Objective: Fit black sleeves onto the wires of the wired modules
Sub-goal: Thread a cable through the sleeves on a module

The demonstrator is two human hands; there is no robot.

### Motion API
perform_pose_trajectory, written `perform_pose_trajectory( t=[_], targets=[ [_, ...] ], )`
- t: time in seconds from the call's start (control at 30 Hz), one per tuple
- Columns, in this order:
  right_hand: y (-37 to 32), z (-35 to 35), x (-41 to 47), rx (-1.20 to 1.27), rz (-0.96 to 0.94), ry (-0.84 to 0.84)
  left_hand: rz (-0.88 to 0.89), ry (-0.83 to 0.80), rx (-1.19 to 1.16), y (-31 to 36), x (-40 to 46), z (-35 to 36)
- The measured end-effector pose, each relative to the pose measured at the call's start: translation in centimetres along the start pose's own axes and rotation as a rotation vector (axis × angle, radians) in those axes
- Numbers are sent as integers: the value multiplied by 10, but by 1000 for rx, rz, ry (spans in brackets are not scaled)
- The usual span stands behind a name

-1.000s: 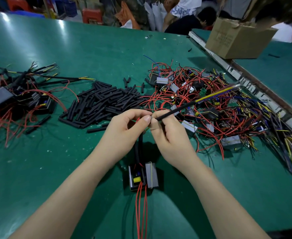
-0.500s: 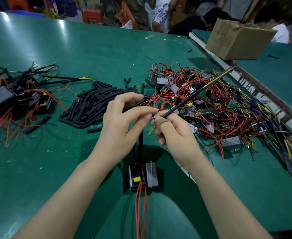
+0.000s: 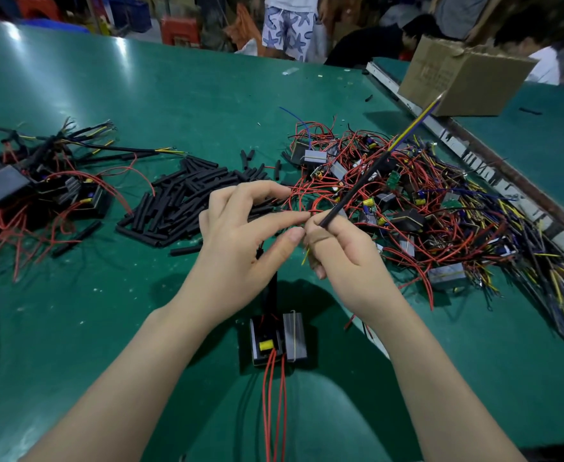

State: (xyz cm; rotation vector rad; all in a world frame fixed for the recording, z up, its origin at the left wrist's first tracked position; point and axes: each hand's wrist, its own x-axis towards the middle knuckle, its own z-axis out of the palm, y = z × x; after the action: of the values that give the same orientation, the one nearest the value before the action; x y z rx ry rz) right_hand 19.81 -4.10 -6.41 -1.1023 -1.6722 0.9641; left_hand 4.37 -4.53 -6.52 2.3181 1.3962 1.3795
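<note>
Head view: your right hand (image 3: 347,258) pinches the near end of a black sleeve (image 3: 357,190) between thumb and forefinger; the sleeve slants up and away over the tangle of unsleeved modules (image 3: 407,208), with yellow and blue wires (image 3: 417,120) coming out of its far end. Your left hand (image 3: 237,241) sits just beside it, fingers loosely spread, thumb and forefinger tips close together near the sleeve's mouth; whether they pinch anything cannot be told. The module (image 3: 277,338) being worked rests on the table (image 3: 74,328) below your wrists, red leads (image 3: 274,395) trailing toward you. Loose sleeves (image 3: 187,201) are heaped left of centre; finished modules (image 3: 34,188) lie far left. Judgement: the sleeve is light, thin, soft-walled tubing, likely to buckle; grip close to its open end, and keep the limp wires bunched straight.
</note>
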Motion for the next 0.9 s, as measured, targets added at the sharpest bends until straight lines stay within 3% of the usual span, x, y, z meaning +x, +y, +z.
perform_pose_trajectory(
  t=[0.3,0.47,0.63,0.73,0.9],
  targets=[
    [-2,-4,-1,-149,-114,58,63,107,100,-1,2,-5],
    [-7,-13,6,135,28,210,20,148,156,-2,3,-5],
    [-7,-13,2,162,-30,73,-232,16,-4,10,20,-8],
    [-7,-12,0,102,-57,8,-316,-196,-96,17,35,-10],
    [-7,-14,-2,-36,-137,-32,-185,-560,-105,14,53,-23]
  ],
)
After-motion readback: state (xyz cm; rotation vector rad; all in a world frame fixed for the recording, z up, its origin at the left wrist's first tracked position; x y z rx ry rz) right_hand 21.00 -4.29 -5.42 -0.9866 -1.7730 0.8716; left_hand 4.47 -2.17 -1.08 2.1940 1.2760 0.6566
